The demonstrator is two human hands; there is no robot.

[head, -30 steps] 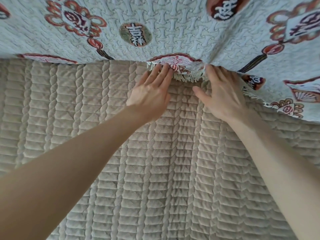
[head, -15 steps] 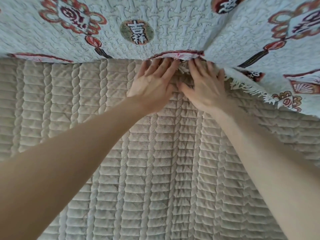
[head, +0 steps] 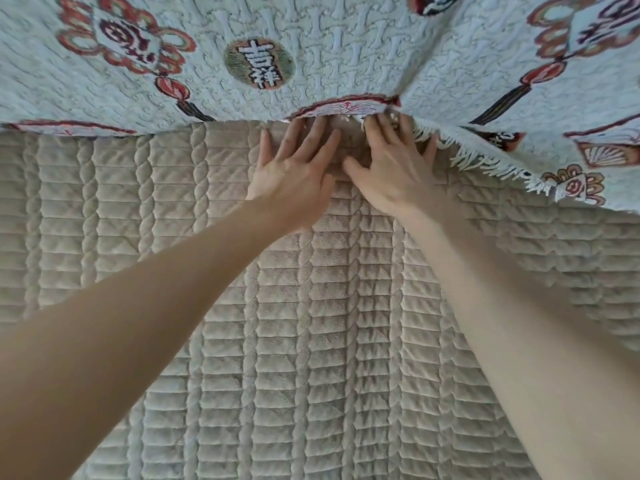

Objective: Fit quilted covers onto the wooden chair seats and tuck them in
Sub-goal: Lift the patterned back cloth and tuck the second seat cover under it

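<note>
A beige quilted cover with rope-like stitched columns (head: pixel 311 334) lies spread flat across the whole lower part of the view. Over its far edge hangs a pale blue woven throw patterned with red flower and lantern motifs (head: pixel 346 46). The throw's white fringe (head: pixel 485 161) trails down onto the cover on the right.

The person's left grip (head: pixel 294 174) and right grip (head: pixel 398 171) lie side by side, almost touching, right at the line where the throw meets the cover. Both are flat and spread, palms down on the quilted cover. Neither has hold of anything. The left fingers (head: pixel 301 140) point straight ahead into the shadowed gap beneath the throw's lifted hem. The right fingers (head: pixel 384 133) do the same just beside them, their tips slipping under the fringe, so I cannot see how far in they go.

The cover runs beneath both palms and back toward the person under the two bare forearms (head: pixel 138 323). The throw bulges up slightly just above the fingertips.
</note>
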